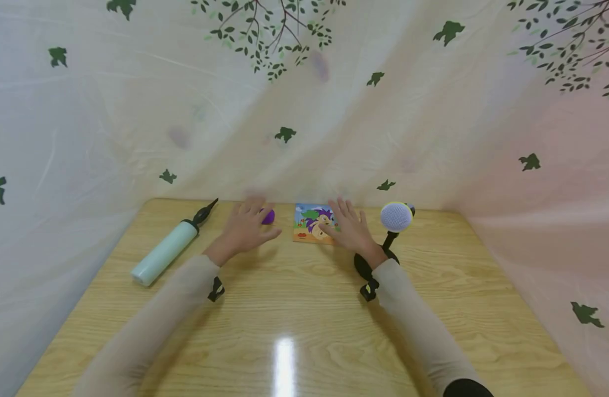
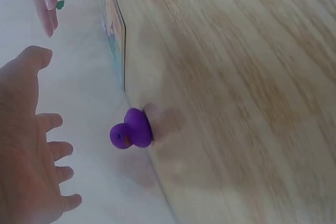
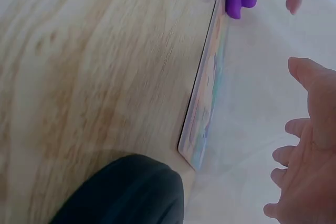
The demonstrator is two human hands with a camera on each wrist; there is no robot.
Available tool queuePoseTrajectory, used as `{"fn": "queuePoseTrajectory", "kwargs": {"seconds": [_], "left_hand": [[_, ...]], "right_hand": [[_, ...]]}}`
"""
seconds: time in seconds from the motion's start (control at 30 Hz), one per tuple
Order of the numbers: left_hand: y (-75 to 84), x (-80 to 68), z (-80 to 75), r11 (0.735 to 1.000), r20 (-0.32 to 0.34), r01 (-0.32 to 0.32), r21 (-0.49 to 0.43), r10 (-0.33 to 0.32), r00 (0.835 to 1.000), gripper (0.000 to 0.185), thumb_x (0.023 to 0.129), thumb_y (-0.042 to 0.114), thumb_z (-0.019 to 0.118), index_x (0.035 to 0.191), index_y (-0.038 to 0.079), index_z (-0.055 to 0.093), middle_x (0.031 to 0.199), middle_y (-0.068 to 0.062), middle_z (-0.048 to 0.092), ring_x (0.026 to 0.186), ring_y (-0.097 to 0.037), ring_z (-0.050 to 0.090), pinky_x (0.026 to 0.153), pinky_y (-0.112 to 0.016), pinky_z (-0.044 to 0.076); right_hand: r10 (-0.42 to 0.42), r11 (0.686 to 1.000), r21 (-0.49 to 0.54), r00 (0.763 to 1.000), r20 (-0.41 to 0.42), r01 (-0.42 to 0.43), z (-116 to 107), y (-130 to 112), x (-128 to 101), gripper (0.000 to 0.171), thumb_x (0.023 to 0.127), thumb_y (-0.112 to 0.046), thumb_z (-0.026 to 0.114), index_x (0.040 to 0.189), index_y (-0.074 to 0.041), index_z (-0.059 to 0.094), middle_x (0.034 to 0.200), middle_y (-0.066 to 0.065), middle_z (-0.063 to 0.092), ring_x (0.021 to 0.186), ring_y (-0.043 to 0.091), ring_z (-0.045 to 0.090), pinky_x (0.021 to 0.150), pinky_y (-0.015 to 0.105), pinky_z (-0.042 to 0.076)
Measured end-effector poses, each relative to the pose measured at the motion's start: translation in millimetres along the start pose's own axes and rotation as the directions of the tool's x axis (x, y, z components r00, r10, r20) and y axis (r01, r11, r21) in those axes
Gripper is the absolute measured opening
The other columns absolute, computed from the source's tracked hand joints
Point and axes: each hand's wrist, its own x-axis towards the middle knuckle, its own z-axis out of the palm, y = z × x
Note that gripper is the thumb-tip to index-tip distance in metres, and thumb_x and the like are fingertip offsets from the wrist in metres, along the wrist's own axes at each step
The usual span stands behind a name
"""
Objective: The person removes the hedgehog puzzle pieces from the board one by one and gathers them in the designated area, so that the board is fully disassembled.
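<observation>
Just past my left hand's [image 1: 244, 229] fingertips sits one small purple rubber duck [image 2: 131, 129], glossy, with a round head and an orange bill, standing upright on the wooden table [image 1: 304, 309]. My left hand hovers over it with fingers spread and relaxed, gripping nothing. From my head the hand hides most of the duck; only a purple sliver shows.

To the right of that hand lies one flat picture puzzle board [image 1: 311, 223], printed with a purple hedgehog on a bright ground. My right hand [image 1: 350, 229] is flat and loose over its right edge, covering part of the picture; whether the fingers touch it I cannot tell.

Right of my right hand stands one microphone [image 1: 396, 216] on a black base, half hidden by my wrist. Well left of my left hand lies one pale green hand pump [image 1: 167, 251].
</observation>
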Motion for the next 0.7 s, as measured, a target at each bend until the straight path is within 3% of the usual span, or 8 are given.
{"fn": "queuePoseTrajectory", "kwargs": {"seconds": [0.13, 0.27, 0.43, 0.7], "left_hand": [[8.5, 9.8, 4.6, 0.999, 0.013, -0.035, -0.006, 0.035, 0.999, 0.08, 0.098, 0.061, 0.05, 0.16, 0.013, 0.032, 0.166, -0.017, 0.029, 0.155, -0.039, 0.022, 0.123, -0.062, 0.02], [18.9, 21.4, 12.9, 0.992, 0.005, -0.093, -0.085, 0.093, 0.996, 0.077, 0.099, 0.052, 0.055, 0.159, 0.01, 0.032, 0.164, -0.02, 0.033, 0.154, -0.039, 0.027, 0.124, -0.059, 0.023], [32.3, 35.2, 24.3, 0.972, 0.004, -0.162, -0.17, 0.165, 0.986, 0.074, 0.099, 0.042, 0.061, 0.159, 0.008, 0.034, 0.161, -0.022, 0.037, 0.145, -0.042, 0.041, 0.118, -0.057, 0.036], [45.1, 50.5, 39.0, 0.954, 0.107, -0.152, -0.26, 0.185, 0.977, 0.073, 0.1, 0.039, 0.061, 0.159, 0.007, 0.032, 0.16, -0.026, 0.035, 0.144, -0.045, 0.042, 0.117, -0.056, 0.038]], "right_hand": [[0.015, 1.0, 0.011, 1.0, 0.011, -0.015, 0, 3, 2, 0.081, 0.103, -0.056, 0.045, 0.165, -0.014, 0.013, 0.171, 0.02, 0.005, 0.158, 0.042, -0.001, 0.12, 0.072, -0.004], [0.038, 0.999, -0.015, 0.999, 0.022, -0.038, 3, 7, 5, 0.08, 0.104, -0.054, 0.046, 0.164, -0.012, 0.014, 0.17, 0.024, 0.006, 0.157, 0.045, 0.001, 0.12, 0.073, 0.0], [0.079, 0.997, -0.031, 0.995, 0.059, -0.077, 9, 12, 10, 0.081, 0.104, -0.052, 0.047, 0.164, -0.01, 0.014, 0.169, 0.025, 0.005, 0.157, 0.046, 0.002, 0.12, 0.073, 0.002], [0.142, 0.99, -0.042, 0.975, 0.17, -0.137, 12, 17, 15, 0.081, 0.105, -0.051, 0.045, 0.164, -0.007, 0.012, 0.169, 0.027, 0.004, 0.156, 0.048, 0.002, 0.12, 0.073, 0.0]]}}
